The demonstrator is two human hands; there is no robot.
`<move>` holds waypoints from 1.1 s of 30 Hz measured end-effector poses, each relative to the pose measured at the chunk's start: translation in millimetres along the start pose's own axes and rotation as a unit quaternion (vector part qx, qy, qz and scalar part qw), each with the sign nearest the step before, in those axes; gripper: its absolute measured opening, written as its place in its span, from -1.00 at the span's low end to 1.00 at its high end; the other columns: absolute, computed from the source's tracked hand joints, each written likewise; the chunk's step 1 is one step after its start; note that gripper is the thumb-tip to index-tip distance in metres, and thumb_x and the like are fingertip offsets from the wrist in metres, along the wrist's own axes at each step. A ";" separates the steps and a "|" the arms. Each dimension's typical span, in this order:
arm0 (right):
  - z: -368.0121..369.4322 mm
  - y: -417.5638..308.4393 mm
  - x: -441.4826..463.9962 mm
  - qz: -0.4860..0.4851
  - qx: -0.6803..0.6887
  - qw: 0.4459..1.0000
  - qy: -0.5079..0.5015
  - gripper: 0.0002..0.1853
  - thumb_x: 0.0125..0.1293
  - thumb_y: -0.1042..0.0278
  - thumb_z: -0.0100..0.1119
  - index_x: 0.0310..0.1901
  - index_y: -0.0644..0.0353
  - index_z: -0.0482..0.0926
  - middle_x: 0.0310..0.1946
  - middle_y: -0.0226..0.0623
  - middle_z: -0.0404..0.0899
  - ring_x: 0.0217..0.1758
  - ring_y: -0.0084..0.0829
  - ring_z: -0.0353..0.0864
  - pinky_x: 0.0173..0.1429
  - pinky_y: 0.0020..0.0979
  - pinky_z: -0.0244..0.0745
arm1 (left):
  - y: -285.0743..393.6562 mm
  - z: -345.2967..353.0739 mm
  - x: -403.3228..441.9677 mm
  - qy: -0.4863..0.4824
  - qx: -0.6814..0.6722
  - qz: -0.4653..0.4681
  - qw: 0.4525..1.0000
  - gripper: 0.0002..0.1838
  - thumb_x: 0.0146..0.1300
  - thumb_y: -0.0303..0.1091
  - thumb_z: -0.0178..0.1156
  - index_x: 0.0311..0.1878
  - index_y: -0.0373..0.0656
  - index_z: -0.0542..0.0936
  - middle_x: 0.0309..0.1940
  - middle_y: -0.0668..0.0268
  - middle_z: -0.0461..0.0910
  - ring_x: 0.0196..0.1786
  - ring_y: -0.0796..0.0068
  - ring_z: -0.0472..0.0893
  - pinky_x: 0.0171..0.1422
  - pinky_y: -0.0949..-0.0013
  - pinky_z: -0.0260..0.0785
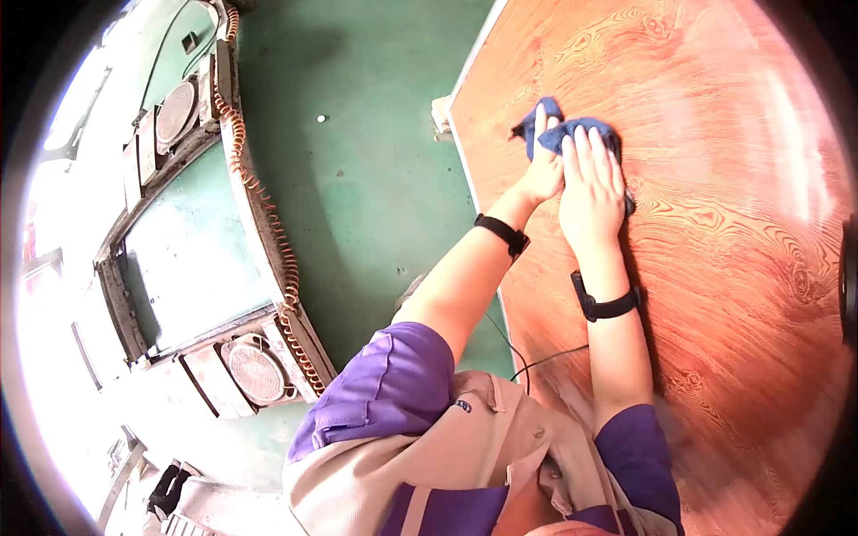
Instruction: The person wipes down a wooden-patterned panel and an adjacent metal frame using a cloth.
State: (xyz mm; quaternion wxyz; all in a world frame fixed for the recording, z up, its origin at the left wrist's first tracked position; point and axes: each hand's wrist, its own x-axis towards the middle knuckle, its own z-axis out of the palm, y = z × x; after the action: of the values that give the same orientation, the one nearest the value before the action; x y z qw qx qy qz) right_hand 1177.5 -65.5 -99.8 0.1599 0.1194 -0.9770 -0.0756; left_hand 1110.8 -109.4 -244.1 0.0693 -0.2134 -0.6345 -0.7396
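A dark blue cloth lies bunched on a wood-grain panel. My left hand rests at the cloth's left part, its fingers pointing up the panel and partly covered by my other hand and the folds. My right hand presses flat on the cloth, fingers stretched out side by side, with some of the cloth showing past its right edge. The two hands touch near the thumbs. Both wrists wear black bands.
The panel's pale edge runs beside the green floor. A metal frame with round parts and a coiled orange hose stands at the left. A thin black cable crosses near my body.
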 end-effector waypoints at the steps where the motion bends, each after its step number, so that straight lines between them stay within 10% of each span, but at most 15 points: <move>1: 6.9 -2.1 -18.8 -0.015 -0.019 0.999 -0.040 -0.53 0.41 0.29 -0.15 0.27 0.30 0.46 0.39 -0.04 0.38 0.54 -0.15 0.23 0.60 -0.10 0.06 | -14.1 6.5 -31.3 -0.010 0.047 -0.017 0.999 -0.45 0.53 -0.19 -0.08 0.49 -0.21 0.26 0.58 -0.05 -0.03 0.61 -0.05 -0.03 0.66 0.16 -0.21; 7: 47.7 -1.3 -177.7 -0.126 -0.005 0.967 -0.223 -0.55 0.36 0.28 -0.12 0.14 0.40 0.52 0.33 0.04 0.43 0.53 -0.15 0.24 0.62 -0.12 0.02 | 31.0 26.4 -196.1 -0.110 -0.242 -0.485 0.833 -0.51 0.53 -0.20 -0.08 0.42 -0.20 0.34 0.46 0.05 0.18 0.47 0.13 0.19 0.56 0.19 0.01; 10: 30.7 -8.9 -205.6 -0.090 0.048 0.954 -0.283 -0.60 0.33 0.33 -0.05 0.10 0.39 0.54 0.26 0.02 0.49 0.45 -0.12 0.35 0.54 -0.12 0.16 | 58.8 28.6 -213.8 -0.111 -0.322 -0.576 0.743 -0.53 0.53 -0.19 -0.08 0.38 -0.21 0.37 0.40 0.07 0.25 0.41 0.17 0.26 0.51 0.21 0.08; 22: -23.5 2.0 77.7 -0.026 0.099 0.989 0.108 -0.61 0.30 0.46 0.05 0.17 0.18 0.56 0.23 -0.03 0.53 0.39 0.02 0.39 0.48 -0.02 0.24 | 88.6 -21.9 58.6 0.003 -0.511 -0.210 0.833 -0.58 0.50 -0.17 -0.06 0.24 -0.24 0.49 0.16 0.13 0.55 0.17 0.35 0.52 0.32 0.26 0.37; 27: -44.0 14.9 97.5 -0.015 -0.003 0.993 0.117 -0.54 0.33 0.40 0.02 0.27 0.18 0.48 0.28 -0.09 0.50 0.44 -0.04 0.35 0.52 -0.06 0.17 | 62.6 -15.8 97.2 -0.066 -0.044 0.011 0.997 -0.61 0.49 -0.25 -0.15 0.05 -0.29 0.60 0.08 0.02 0.61 0.15 0.19 0.53 0.26 0.20 0.37; 28: -35.2 14.5 86.5 -0.026 -0.055 0.995 0.074 -0.51 0.34 0.35 0.01 0.31 0.18 0.46 0.34 -0.09 0.45 0.48 -0.08 0.29 0.56 -0.05 0.10 | 34.5 -6.0 87.0 -0.055 -0.072 0.057 0.994 -0.62 0.44 -0.28 -0.12 -0.25 -0.27 0.65 -0.22 -0.13 0.61 -0.08 0.11 0.59 -0.04 0.06 0.40; 33: 48.4 -8.7 -31.2 -0.094 -0.158 0.963 -0.198 -0.48 0.51 0.05 -0.17 0.35 0.15 0.45 0.44 -0.21 0.35 0.59 -0.29 0.11 0.67 -0.17 -0.24 | -11.8 13.4 -71.2 -0.084 -0.142 -0.277 0.947 -0.52 0.48 -0.04 -0.04 0.31 -0.11 0.41 0.31 0.09 0.39 0.35 0.21 0.40 0.40 0.11 0.25</move>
State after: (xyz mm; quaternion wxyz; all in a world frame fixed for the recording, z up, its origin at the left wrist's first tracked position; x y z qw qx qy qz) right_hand 1192.0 -60.6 -156.0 -0.0278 0.1664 -0.9492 -0.2654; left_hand 1173.4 -106.2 -282.1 -0.2231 -0.0981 -0.5609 -0.7912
